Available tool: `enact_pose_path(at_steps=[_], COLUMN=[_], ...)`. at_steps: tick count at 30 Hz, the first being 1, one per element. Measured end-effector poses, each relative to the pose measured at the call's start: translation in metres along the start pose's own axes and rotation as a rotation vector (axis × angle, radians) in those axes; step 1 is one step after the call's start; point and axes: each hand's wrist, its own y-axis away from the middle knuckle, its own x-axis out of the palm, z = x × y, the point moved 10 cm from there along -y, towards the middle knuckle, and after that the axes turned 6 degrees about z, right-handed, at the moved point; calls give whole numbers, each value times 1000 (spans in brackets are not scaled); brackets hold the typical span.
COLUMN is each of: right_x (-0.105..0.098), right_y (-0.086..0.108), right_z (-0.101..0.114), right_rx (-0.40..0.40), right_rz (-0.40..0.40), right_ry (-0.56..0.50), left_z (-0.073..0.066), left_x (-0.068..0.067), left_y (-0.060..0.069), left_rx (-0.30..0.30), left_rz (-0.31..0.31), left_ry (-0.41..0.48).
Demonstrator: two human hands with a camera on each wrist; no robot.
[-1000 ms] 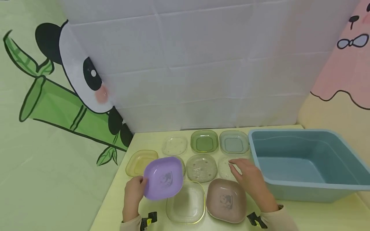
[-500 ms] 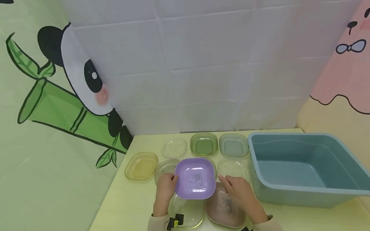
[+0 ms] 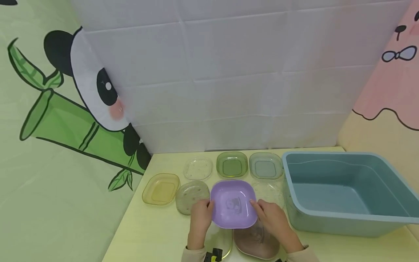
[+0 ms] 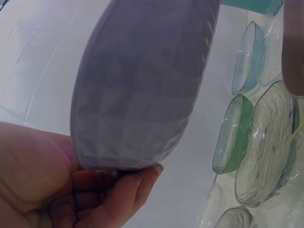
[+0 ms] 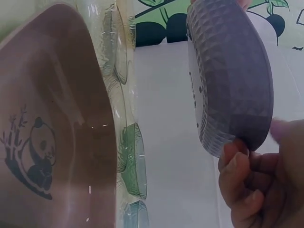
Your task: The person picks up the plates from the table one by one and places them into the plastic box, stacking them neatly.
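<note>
A purple square plate (image 3: 234, 203) with a grey panda print is held up above the table between both hands. My left hand (image 3: 201, 218) pinches its left edge, and the left wrist view shows the fingers beneath the faceted underside (image 4: 137, 95). My right hand (image 3: 272, 220) grips the right edge, thumb on the rim and fingertips below, as the right wrist view shows. Under the purple plate, partly hidden, are a brown plate (image 3: 256, 244) with a panda print and a clear yellow-rimmed plate (image 3: 217, 240).
Several glassy plates lie on the pale yellow table (image 3: 147, 233): yellow (image 3: 161, 188), grey-green (image 3: 192, 196), clear (image 3: 198, 168), green (image 3: 232, 164), bluish (image 3: 266, 165) and another clear one (image 3: 270, 193). A large blue-green tub (image 3: 337, 227) stands at the right.
My left hand has carried the purple plate to the right, to the front of me. My right hand has come down and taken hold of its right edge.
</note>
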Motion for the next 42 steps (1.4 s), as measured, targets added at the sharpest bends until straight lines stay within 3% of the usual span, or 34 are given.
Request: enact_pose_path(at_steps=[5, 12, 23, 27, 34, 42], right_x=[-3, -10, -15, -21, -36, -51], right_y=[-1, -4, -2, -2, 1, -2], right_z=[-7, -10, 2, 7, 21, 34], right_rx=[-7, -52, -149, -179, -200, -193], right_rz=[-21, -73, -121, -150, -211, -200], right_ry=[22, 57, 166, 180, 214, 219], left_z=[0, -8, -4, -1, 23, 44], left_x=[9, 11, 17, 16, 9, -12], left_y=[2, 3, 1, 1, 5, 11], left_rx=[-38, -37, -33, -59, -172, -206], left_rz=[4, -22, 16, 30, 88, 54], left_ry=[14, 5, 31, 94, 190, 123])
